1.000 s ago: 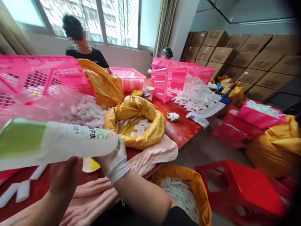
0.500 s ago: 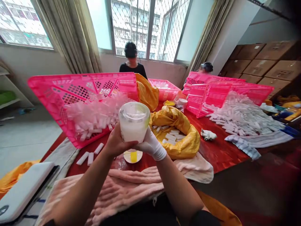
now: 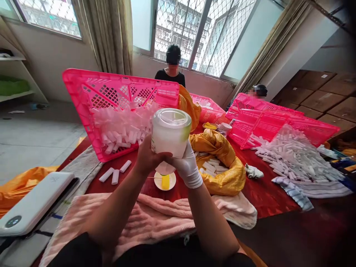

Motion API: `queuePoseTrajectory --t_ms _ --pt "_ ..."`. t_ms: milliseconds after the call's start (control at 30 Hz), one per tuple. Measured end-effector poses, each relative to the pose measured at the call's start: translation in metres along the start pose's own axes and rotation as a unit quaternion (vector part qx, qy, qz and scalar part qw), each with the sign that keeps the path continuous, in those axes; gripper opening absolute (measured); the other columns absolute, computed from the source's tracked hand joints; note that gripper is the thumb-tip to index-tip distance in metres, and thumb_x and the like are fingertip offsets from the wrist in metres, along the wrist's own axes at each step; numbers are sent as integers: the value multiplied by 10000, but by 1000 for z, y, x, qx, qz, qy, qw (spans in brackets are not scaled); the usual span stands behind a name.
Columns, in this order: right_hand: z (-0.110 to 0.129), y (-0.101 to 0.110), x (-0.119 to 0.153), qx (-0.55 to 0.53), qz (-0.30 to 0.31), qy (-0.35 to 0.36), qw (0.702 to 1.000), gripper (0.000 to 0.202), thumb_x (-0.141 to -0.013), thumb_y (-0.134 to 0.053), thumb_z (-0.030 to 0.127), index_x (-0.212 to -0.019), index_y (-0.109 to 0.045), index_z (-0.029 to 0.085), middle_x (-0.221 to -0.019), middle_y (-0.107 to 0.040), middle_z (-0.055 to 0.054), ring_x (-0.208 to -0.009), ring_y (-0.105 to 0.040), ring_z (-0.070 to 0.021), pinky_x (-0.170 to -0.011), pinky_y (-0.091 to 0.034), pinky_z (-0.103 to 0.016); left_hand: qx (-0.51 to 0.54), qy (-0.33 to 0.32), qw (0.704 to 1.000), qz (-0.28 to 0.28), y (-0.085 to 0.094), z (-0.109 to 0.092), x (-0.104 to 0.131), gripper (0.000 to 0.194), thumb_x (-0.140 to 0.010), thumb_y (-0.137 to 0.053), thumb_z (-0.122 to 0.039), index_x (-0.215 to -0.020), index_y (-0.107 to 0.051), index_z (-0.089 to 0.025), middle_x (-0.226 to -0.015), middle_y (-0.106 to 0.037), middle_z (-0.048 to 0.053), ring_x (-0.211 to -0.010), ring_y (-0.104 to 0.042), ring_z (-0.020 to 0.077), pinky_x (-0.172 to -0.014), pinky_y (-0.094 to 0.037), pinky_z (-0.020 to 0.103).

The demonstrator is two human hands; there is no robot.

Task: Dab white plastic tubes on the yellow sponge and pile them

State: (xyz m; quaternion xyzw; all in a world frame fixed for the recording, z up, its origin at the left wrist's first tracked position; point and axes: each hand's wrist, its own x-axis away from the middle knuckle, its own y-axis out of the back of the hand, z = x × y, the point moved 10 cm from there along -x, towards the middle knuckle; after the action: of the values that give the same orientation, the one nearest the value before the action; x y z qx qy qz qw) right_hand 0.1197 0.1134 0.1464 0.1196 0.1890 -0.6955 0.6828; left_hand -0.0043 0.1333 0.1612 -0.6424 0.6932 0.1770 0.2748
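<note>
A glass jar (image 3: 171,135) with cloudy whitish contents is held up in front of me. My left hand (image 3: 148,157), bare, wraps its left side. My right hand (image 3: 187,167), in a white glove, grips the right side and lower part. Below the jar, a small white dish (image 3: 172,182) with a yellow piece (image 3: 165,182) sits on the red table (image 3: 267,198). Three short white tubes (image 3: 115,176) lie to the left of the dish. To the right, a rolled-open yellow sack (image 3: 230,178) contains more white tubes.
A tilted pink basket (image 3: 80,100) spills wrapped tubes at the left. More pink baskets and a heap of tubes (image 3: 294,159) stand right. A pink towel (image 3: 158,218) covers the near edge; a white power bank (image 3: 36,202) lies at left. Two people (image 3: 171,77) sit beyond.
The view has shifted and tilted, so the scene sits differently in the frame. Both hands still hold the jar, which has moved slightly and tipped, with more of its underside showing.
</note>
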Motion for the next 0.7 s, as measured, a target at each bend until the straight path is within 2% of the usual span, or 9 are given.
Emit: queuePoseTrajectory --t_ms 167,300,467,700 --pt "-6 2 1 -38 -24 -18 999 807 -505 -849 453 -1176 -451 246 -1194 -630 -92 -1069 -620 -279 -959 -512 -457 -53 5 998 -16 7 0 0 740 -475 -770 -670 -947 -619 -121 -871 -668 66 -824 -622 231 -722 -530 326" --pt "-2 -2 1 -35 -19 -13 999 817 -508 -840 466 -1185 -448 229 -1200 -630 -98 -1109 -604 -284 -981 -498 -458 -75 14 997 -33 13 4 0 785 -457 -769 -681 -986 -613 -123 -921 -658 78 -877 -616 250 -770 -528 349" --pt "-1 -6 -3 -50 -10 -9 999 809 -501 -856 430 -1182 -471 225 -1179 -638 -85 -1088 -617 -269 -973 -508 -431 -70 6 997 -26 14 5 -3 771 -471 -756 -693 -969 -605 -124 -898 -656 62 -859 -613 238 -750 -524 332" --pt "-4 -3 -7 -56 -20 -5 998 731 -491 -872 414 -1092 -511 209 -1161 -646 -95 -1100 -604 -296 -969 -498 -467 -62 -6 998 -21 13 5 -8 740 -466 -760 -690 -921 -614 -124 -839 -667 49 -804 -621 220 -681 -510 295"
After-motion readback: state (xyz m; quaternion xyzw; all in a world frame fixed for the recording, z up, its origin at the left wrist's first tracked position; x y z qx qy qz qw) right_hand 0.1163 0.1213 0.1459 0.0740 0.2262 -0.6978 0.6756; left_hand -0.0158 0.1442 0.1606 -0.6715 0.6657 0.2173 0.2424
